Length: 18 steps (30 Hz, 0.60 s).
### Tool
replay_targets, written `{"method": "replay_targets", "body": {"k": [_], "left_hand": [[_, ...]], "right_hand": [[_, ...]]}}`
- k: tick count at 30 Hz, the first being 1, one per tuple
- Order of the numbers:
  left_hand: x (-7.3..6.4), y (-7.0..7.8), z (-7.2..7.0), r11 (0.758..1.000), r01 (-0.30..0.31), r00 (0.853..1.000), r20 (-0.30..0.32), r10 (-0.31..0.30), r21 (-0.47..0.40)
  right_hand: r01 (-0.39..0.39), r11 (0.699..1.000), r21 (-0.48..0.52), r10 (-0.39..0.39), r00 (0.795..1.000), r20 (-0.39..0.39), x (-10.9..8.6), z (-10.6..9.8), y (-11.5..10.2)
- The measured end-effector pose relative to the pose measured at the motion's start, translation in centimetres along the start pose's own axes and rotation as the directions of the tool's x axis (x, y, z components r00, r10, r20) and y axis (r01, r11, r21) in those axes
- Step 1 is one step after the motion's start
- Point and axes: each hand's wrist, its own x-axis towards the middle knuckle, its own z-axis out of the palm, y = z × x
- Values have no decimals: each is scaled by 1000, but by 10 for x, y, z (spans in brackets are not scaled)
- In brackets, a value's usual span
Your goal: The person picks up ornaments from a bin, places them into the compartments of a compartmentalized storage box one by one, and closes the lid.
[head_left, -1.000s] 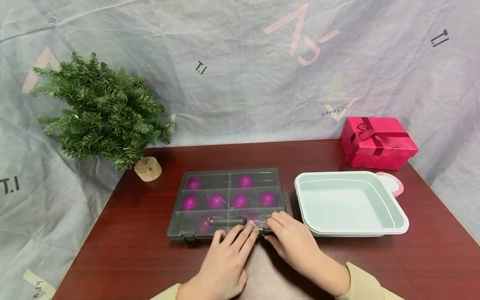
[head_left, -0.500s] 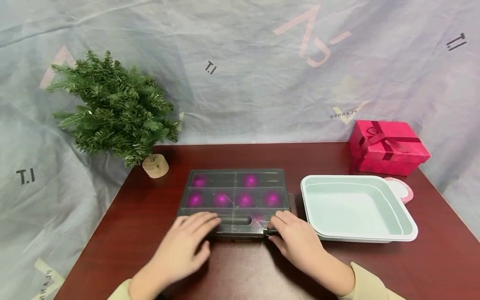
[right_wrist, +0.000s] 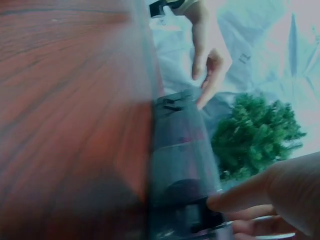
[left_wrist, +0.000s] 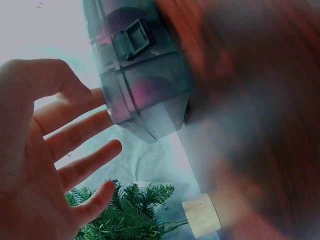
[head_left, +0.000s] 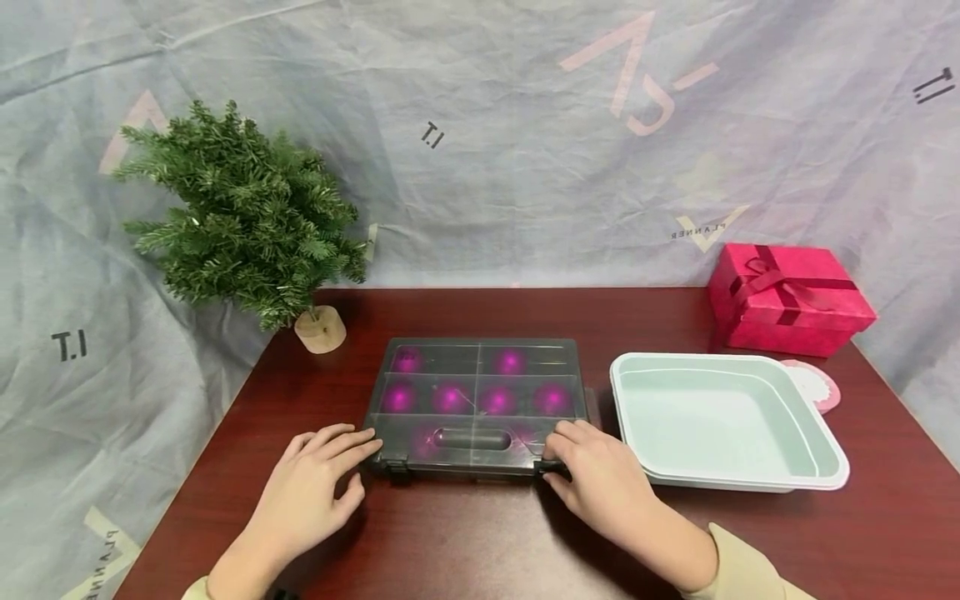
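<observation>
A dark see-through organizer box [head_left: 476,460] with a divided lid lies closed-looking on the table. Several glowing purple round things [head_left: 498,402] show through the lid. At the box's front left corner is my left hand [head_left: 306,487], its fingers spread and their tips at the lid's edge; whether they press cannot be told. The left latch [left_wrist: 136,40] is beside it in the left wrist view. My right hand [head_left: 603,473] holds the front right corner, thumb on the black right latch [right_wrist: 192,218] and fingers over the lid.
A pale green plastic tray [head_left: 626,462] stands right of the box, overlapping a pink-rimmed round piece [head_left: 828,393]. Farther back is a red gift box [head_left: 798,333] with a ribbon. A small artificial fir tree [head_left: 251,217] on a wooden base [head_left: 321,330] stands back left.
My left hand has left the right latch area and moved left along the front edge to the box's left corner. My right hand stays at the right latch. The head view has shifted slightly.
</observation>
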Motion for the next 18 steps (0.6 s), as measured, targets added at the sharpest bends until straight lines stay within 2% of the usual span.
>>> {"method": "replay_targets", "body": {"k": [3, 5, 6, 7, 8, 9, 10, 11, 12, 13, 14, 15, 16, 17, 18], "left_hand": [[-3, 2, 0, 1000, 18, 1000, 12, -18, 1], [-5, 3, 0, 1000, 29, 999, 18, -29, 6], [-6, 4, 0, 999, 34, 999, 21, -34, 8], [-7, 4, 0, 999, 37, 999, 23, -37, 10], [-7, 5, 0, 999, 40, 999, 24, -40, 14], [-7, 5, 0, 999, 42, 999, 25, -43, 18], [-7, 5, 0, 999, 45, 999, 29, -46, 24], [-7, 5, 0, 998, 49, 998, 37, -50, 30], [-8, 6, 0, 998, 54, 997, 48, -56, 35], [-8, 7, 0, 997, 62, 996, 59, -65, 39], [-9, 7, 0, 997, 69, 995, 68, -72, 43], [-11, 8, 0, 996, 74, 994, 75, -77, 46], [-12, 9, 1, 996, 79, 993, 82, -83, 47], [-13, 10, 1, 995, 83, 992, 87, -87, 49], [-14, 11, 2, 995, 86, 992, 88, -90, 49]], "right_hand": [[-8, 999, 46, 5, 998, 63, 9, -5, -7], [3, 983, 181, -23, 994, 110, 16, -5, -15], [-4, 955, 297, -43, 988, 149, 20, -4, -20], [-21, 902, 431, -69, 979, 192, 24, -1, -26], [-58, 821, 568, -97, 966, 239, 27, 4, -32], [-119, 714, 690, -126, 948, 294, 30, 9, -38], [-200, 582, 788, -154, 925, 348, 33, 16, -44], [-301, 443, 845, -174, 895, 410, 35, 24, -50], [-409, 300, 862, -186, 861, 473, 36, 32, -56], [-499, 178, 848, -197, 826, 528, 37, 41, -61], [-576, 70, 814, -201, 791, 577, 37, 50, -65], [-637, -28, 770, -202, 758, 620, 37, 59, -68], [-683, -114, 722, -199, 728, 657, 38, 67, -71], [-712, -183, 678, -194, 702, 685, 38, 73, -73], [-727, -238, 644, -192, 685, 703, 38, 80, -75]]}}
